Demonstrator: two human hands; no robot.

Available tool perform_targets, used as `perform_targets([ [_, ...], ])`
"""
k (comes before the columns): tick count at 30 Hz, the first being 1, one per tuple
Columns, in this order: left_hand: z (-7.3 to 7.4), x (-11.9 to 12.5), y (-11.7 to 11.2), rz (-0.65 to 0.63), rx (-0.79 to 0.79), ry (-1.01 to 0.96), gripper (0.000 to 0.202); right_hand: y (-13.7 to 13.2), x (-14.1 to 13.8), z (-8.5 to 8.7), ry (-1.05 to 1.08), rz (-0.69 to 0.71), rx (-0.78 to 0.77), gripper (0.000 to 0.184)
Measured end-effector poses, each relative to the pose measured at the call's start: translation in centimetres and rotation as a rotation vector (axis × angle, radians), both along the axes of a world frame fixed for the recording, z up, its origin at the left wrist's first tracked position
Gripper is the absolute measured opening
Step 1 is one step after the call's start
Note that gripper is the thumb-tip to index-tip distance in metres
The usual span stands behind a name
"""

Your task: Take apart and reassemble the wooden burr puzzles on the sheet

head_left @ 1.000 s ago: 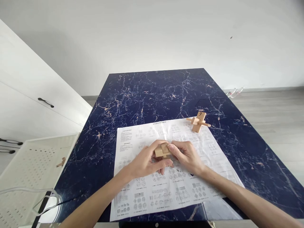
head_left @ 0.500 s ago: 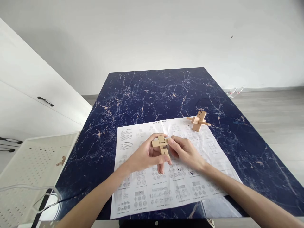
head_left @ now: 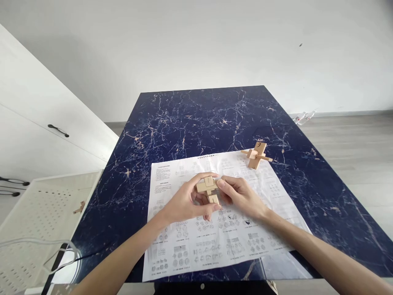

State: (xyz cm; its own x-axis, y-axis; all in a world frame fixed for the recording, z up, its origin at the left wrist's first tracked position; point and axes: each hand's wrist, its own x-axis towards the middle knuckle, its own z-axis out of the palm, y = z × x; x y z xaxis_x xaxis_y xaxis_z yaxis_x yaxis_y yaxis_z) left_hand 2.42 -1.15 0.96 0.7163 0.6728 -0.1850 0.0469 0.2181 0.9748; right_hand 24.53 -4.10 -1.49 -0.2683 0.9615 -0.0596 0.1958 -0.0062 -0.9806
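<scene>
Both my left hand (head_left: 184, 203) and right hand (head_left: 239, 196) pinch the small pale wooden interlocking puzzle (head_left: 208, 189); a second wooden cross puzzle (head_left: 256, 155) lies at two o'clock.

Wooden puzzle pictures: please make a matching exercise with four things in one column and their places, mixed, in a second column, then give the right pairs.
Things:
1. wooden cross puzzle
2. numbered wooden puzzle
3. instruction sheet
4. white perforated tray

Places:
A. lying flat on the blue marble table
B. held between left hand and right hand
C. beside the table, on the left
D. at the sheet's far right corner

Pairs: 1-B, 2-D, 3-A, 4-C
</scene>
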Motion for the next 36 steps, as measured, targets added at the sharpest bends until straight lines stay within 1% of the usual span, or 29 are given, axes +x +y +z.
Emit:
perform_targets([
  [3, -0.1, -0.2, 0.5, 0.022, -0.086, -0.106, 0.065, 0.1, 0.1, 0.0, -0.002, -0.028, 0.082, 0.055],
  [4, -0.2, -0.3, 0.8, 0.037, -0.097, -0.135, 0.063, 0.1, 0.1, 0.0, -0.036, -0.065, 0.132, 0.049],
  [6, -0.2, -0.6, 1.2, 0.072, -0.092, -0.175, 0.060, 0.2, -0.1, -0.2, -0.145, -0.133, 0.257, 0.030],
  [7, -0.3, -0.7, 1.4, 0.091, -0.084, -0.189, 0.059, 0.2, -0.2, -0.4, -0.202, -0.149, 0.324, 0.020],
  [8, -0.3, -0.8, 1.6, 0.107, -0.074, -0.201, 0.058, 0.2, -0.2, -0.6, -0.252, -0.147, 0.385, 0.016],
  [11, -0.5, -1.0, 2.1, 0.170, -0.043, -0.222, 0.057, 0.3, -0.3, -1.3, -0.352, -0.089, 0.482, 0.030],
  [12, -0.6, -1.0, 2.2, 0.194, -0.033, -0.225, 0.057, 0.4, -0.3, -1.5, -0.376, -0.073, 0.493, 0.030],
  [16, -0.8, -1.2, 2.4, 0.265, 0.021, -0.181, 0.056, 0.6, -0.2, -1.9, -0.400, -0.035, 0.506, 0.013],
  [19, -0.3, -1.3, 2.1, 0.350, 0.126, -0.041, 0.060, 0.6, 0.0, -1.7, -0.365, -0.044, 0.431, 0.012],
  [21, 0.0, -1.3, 1.8, 0.408, 0.212, 0.072, 0.063, 0.5, 0.0, -1.4, -0.333, -0.072, 0.328, 0.017],
  [23, 0.3, -1.2, 1.6, 0.437, 0.263, 0.130, 0.062, 0.4, 0.1, -1.1, -0.259, -0.107, 0.219, 0.022],
  [25, 0.3, -1.1, 1.5, 0.444, 0.267, 0.131, 0.060, 0.4, 0.2, -0.7, -0.120, -0.100, 0.118, 0.028],
  [27, 0.1, -1.0, 1.6, 0.449, 0.248, 0.098, 0.060, 0.6, 0.4, -0.3, 0.053, -0.055, 0.029, 0.033],
  [31, -0.2, -1.1, 1.9, 0.490, 0.215, 0.045, 0.060, 1.0, 0.8, 0.0, 0.432, -0.016, -0.190, 0.035],
  [34, -0.4, -1.1, 1.9, 0.499, 0.264, 0.077, 0.060, 1.1, 1.0, -0.1, 0.691, 0.048, -0.366, 0.033],
  [36, -0.5, -0.9, 1.6, 0.447, 0.318, 0.100, 0.061, 1.2, 0.9, -0.2, 0.784, 0.113, -0.429, 0.030],
])
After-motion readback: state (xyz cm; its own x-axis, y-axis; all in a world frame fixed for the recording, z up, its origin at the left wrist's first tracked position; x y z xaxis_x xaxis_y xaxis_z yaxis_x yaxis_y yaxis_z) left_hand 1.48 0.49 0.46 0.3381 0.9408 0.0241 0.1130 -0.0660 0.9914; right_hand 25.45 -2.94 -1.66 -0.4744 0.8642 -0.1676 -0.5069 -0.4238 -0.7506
